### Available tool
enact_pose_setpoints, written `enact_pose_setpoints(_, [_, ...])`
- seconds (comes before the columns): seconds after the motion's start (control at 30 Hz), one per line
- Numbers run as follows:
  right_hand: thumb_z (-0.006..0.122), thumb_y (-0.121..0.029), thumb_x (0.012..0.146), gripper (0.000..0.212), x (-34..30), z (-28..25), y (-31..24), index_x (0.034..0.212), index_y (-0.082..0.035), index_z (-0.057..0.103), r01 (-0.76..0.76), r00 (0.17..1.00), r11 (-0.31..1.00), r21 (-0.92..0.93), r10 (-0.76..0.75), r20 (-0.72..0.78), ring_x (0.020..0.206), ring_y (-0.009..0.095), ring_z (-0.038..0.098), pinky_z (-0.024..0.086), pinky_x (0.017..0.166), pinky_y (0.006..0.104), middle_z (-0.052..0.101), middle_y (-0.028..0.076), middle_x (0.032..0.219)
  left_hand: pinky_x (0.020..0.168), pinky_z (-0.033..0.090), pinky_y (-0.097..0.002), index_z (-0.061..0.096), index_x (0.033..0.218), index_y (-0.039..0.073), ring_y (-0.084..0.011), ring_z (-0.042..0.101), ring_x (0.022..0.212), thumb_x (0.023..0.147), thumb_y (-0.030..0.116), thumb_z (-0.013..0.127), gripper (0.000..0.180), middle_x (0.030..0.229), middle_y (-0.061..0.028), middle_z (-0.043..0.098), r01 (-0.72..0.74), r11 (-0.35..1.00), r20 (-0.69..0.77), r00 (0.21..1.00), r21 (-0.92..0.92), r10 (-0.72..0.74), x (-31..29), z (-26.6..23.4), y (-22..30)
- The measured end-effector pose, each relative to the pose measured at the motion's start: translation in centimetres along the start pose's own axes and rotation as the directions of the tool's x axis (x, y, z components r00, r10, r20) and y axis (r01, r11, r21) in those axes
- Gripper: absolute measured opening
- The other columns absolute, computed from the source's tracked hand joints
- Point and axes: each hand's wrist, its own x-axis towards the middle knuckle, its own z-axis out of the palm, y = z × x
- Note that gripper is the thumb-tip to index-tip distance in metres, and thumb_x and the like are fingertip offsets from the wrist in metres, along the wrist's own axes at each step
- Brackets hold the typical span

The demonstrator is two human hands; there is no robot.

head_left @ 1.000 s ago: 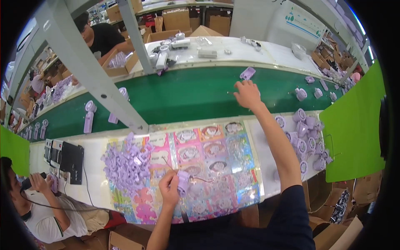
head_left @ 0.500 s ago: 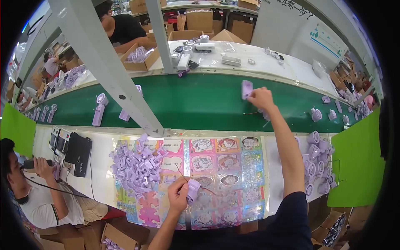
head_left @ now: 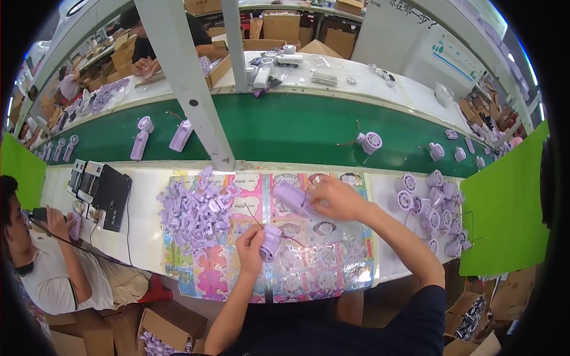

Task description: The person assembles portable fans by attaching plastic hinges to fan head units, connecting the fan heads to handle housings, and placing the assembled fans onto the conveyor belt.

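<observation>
My left hand (head_left: pixel 249 248) is closed round a small lilac fan head (head_left: pixel 271 242) with thin wires sticking out, low over the colourful printed sheets (head_left: pixel 350 264). Up and to the right of it, my right hand (head_left: pixel 337 199) grips one end of a lilac fan handle shell (head_left: pixel 289 196), a long hollow piece slightly smeared by motion. The shell and the fan head are apart. Close to my left hand lies a heap of small lilac plastic parts (head_left: pixel 196 216).
Beyond the table runs a green conveyor belt (head_left: pixel 285 130) carrying a lilac fan head (head_left: pixel 371 142) and several fan parts. More fan heads (head_left: pixel 436 219) pile up at right. A grey post (head_left: pixel 193 101) rises at the belt's near edge. At left, a person (head_left: pixel 65 261) holds a tool.
My right hand has come back from the belt to the table, bringing the handle shell toward the fan head. My left hand stays nearly in place, still holding the fan head.
</observation>
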Motion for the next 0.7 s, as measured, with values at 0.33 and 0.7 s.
enact_pose_setpoints(0.33, [0.081,-0.01,0.087,0.086,-8.9,5.7,-10.8,0.156,-0.007,0.03,-0.148,0.974,0.55,0.822,0.225,0.025,0.122,0.023,0.059,0.052,0.099,0.0364,0.046,0.015,0.141,0.104,0.042,-0.0309,0.059,0.131,-0.003,-0.0166,0.056,0.118,0.103,0.022,0.05,0.038,0.128,-0.0087,0.057,-0.103,0.99,0.14,0.986,0.094,0.089,-2.3,5.9,3.7])
enact_pose_setpoints(0.7, [0.083,-0.02,0.082,0.065,-10.5,3.9,-7.6,0.135,-0.003,0.049,-0.29,0.849,0.923,0.254,0.37,-0.377,0.104,0.028,0.065,0.053,0.087,0.0375,0.061,0.013,0.118,0.106,0.04,-0.0532,0.046,0.144,-0.001,-0.0409,0.052,0.124,0.074,0.015,0.075,0.078,0.129,-0.0246,0.054,-0.534,0.148,0.509,0.842,0.832,0.179,2.4,6.3,2.4])
